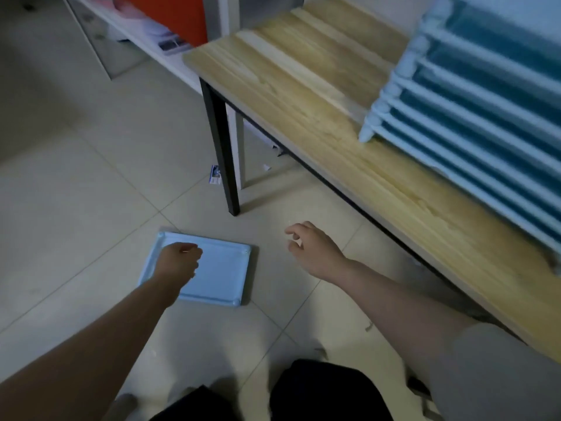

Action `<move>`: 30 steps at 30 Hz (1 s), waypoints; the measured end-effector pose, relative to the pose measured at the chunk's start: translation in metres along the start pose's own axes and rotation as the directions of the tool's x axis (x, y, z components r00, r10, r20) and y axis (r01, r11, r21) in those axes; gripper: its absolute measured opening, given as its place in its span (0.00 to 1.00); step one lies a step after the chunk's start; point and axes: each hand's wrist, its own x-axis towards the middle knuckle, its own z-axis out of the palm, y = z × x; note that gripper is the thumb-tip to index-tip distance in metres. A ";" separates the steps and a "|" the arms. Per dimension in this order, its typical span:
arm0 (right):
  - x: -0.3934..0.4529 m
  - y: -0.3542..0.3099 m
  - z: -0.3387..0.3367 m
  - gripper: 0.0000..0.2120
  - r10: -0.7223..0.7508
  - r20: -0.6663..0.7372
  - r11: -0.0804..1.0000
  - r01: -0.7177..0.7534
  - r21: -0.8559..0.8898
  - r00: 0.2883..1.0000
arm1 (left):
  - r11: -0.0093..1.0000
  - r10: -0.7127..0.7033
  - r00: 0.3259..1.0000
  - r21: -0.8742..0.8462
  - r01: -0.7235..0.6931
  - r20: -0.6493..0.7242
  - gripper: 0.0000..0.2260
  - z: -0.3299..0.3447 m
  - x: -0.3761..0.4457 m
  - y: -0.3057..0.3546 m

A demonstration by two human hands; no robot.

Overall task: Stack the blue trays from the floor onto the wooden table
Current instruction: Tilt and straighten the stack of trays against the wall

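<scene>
One light blue tray (pixel 221 278) lies flat on the tiled floor, left of the wooden table (pixel 303 95). My left hand (pixel 179 262) is over the tray's left half with loosely curled fingers and holds nothing; whether it touches the tray is unclear. My right hand (pixel 312 250) hangs over bare floor to the right of the tray, apart from it, fingers loosely curled and empty. A tall stack of blue trays (pixel 473 110) with pale rims stands on the right part of the table.
The table's black leg (pixel 223 153) stands just beyond the tray. A small printed scrap (pixel 215 175) lies by the leg. A white shelf unit (pixel 145 34) with an orange panel runs along the back. My knees show at the bottom edge.
</scene>
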 end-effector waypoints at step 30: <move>0.211 0.173 0.416 0.09 0.376 0.276 0.812 -0.458 0.361 0.884 | 0.611 -0.532 0.844 -0.658 0.441 0.071 0.27 0.135 0.335 -0.374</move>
